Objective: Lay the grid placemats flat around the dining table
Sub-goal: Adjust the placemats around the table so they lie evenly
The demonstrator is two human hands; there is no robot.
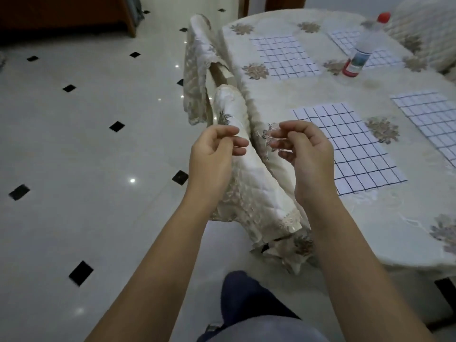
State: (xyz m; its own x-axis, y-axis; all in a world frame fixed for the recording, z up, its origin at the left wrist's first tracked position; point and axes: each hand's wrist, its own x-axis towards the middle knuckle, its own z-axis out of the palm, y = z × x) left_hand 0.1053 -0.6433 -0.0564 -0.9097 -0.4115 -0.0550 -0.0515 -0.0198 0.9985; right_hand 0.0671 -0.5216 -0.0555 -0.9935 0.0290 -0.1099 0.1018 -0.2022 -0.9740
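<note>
Several white placemats with dark grid lines lie flat on the cream embroidered tablecloth of the dining table [365,243]. One placemat [345,149] is nearest me, another [429,119] to its right runs past the frame edge, a third [286,56] lies farther back, and a fourth [345,39] sits at the far side. My left hand [214,154] and my right hand [306,159] hover side by side over the table's left edge. Their fingers are loosely curled and hold nothing. My right hand is just left of the nearest placemat, not touching it.
A clear plastic bottle [360,50] with a red cap stands on the far placemat. Two chairs with cream quilted covers, one near [232,104] and one farther [197,58], are pushed against the table's left side. Glossy white floor tiles [86,144] stretch to the left.
</note>
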